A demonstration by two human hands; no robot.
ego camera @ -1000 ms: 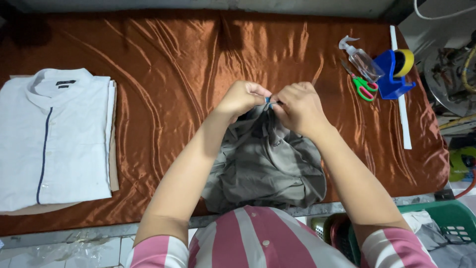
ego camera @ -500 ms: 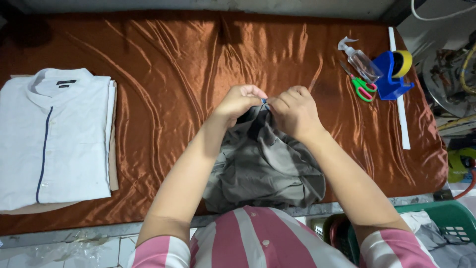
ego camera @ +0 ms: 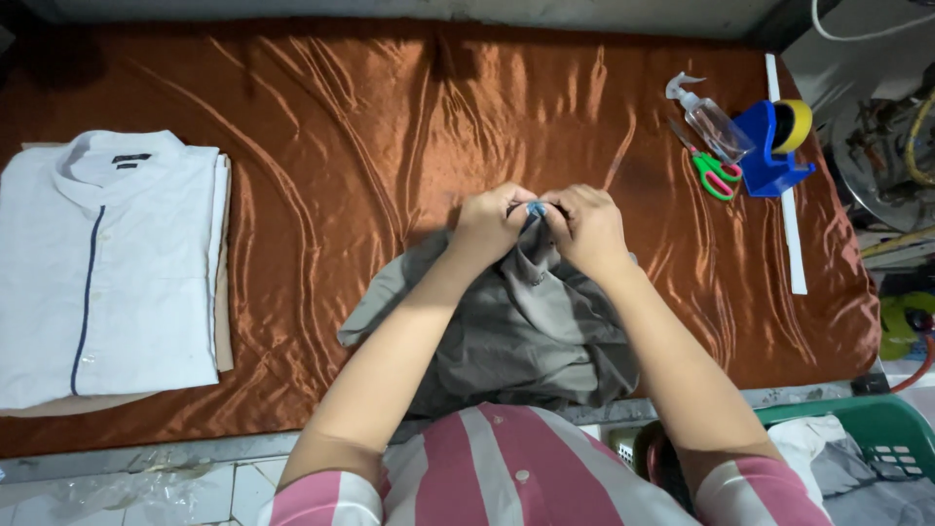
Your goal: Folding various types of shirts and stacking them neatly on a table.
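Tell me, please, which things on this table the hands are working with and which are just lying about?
In hand:
left hand and right hand, both pinching the grey garment at its top edge

Lying about:
folded white shirt
spray bottle
green-handled scissors
blue tape dispenser
green basket

Small blue item [ego camera: 537, 207] behind fingers [ego camera: 514, 206]

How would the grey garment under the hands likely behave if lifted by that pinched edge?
The grey garment lies crumpled in soft folds, so it would probably hang limp. Both the left hand and the right hand pinch thin cloth, suggesting it is light. It may slide easily on the satin cover.
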